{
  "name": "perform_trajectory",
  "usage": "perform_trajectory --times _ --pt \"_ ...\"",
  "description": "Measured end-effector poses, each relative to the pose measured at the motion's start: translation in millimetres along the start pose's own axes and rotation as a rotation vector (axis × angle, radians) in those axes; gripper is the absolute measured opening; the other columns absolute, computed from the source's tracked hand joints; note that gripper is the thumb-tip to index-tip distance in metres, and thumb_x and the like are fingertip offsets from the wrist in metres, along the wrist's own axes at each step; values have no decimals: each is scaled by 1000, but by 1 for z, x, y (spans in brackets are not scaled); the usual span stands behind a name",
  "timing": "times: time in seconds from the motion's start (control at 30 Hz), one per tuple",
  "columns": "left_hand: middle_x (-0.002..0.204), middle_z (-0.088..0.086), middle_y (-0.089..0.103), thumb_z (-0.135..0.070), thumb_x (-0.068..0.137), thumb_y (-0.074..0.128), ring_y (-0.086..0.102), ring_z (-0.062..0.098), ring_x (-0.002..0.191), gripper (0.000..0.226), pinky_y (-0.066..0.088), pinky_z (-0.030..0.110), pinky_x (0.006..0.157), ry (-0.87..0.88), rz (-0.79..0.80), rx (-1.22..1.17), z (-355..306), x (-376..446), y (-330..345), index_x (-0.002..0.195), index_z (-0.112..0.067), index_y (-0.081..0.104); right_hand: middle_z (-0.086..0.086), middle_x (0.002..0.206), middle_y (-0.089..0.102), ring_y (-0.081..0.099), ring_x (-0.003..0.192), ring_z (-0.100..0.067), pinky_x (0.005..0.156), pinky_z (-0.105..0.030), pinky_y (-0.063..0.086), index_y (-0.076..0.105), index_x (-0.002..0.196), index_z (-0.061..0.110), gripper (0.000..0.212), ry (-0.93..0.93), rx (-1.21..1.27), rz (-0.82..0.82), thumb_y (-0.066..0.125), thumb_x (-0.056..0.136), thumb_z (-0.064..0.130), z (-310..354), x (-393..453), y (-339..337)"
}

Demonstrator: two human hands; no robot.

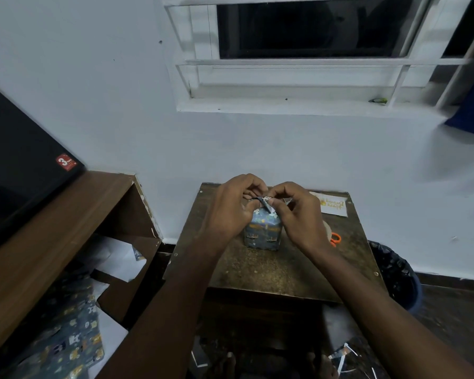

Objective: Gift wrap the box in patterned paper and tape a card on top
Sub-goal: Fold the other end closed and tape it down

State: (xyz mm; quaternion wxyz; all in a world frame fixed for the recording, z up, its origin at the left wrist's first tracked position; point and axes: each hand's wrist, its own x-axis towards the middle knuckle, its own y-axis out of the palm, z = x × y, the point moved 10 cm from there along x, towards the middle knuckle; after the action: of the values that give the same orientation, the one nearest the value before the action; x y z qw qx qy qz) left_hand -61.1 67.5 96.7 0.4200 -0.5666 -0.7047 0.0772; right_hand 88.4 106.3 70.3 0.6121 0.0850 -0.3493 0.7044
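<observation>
A small box (262,233) wrapped in blue patterned paper stands upright on the small brown table (271,269). At its top a paper flap (266,204) sticks up. My left hand (230,212) and my right hand (296,217) meet over the box's top, and both pinch that flap between thumb and fingers. A white card (331,205) with yellow print lies flat at the table's far right corner, apart from the box.
Orange-handled scissors (335,239) and a tape roll lie right of the box, partly hidden by my right wrist. A wooden shelf unit (66,222) at left holds spare patterned paper (66,337) and a black box. A bin with a black liner (394,272) stands at right.
</observation>
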Motion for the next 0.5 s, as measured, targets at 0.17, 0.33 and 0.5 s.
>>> perform_trajectory --times 0.17,0.33,0.5 --pt "94 -9 72 4 84 81 68 0 89 30 54 11 78 -35 5 -15 2 -1 1 104 -17 73 6 91 72 67 90 -10 77 -20 48 74 94 12 16 -52 7 -17 66 95 -2 6 -3 0" --pt "93 -10 71 5 84 80 67 -2 90 31 52 8 75 -47 0 -3 3 -1 0 103 -18 73 7 91 71 67 87 -9 74 -25 52 73 95 12 14 -117 -59 46 70 93 -2 12 3 0" --pt "93 -8 72 5 84 80 68 0 89 30 54 10 75 -46 -7 -4 3 1 1 101 -17 72 7 90 71 67 84 -11 69 -26 52 73 93 11 16 -207 -140 22 75 87 -3 19 2 -6"
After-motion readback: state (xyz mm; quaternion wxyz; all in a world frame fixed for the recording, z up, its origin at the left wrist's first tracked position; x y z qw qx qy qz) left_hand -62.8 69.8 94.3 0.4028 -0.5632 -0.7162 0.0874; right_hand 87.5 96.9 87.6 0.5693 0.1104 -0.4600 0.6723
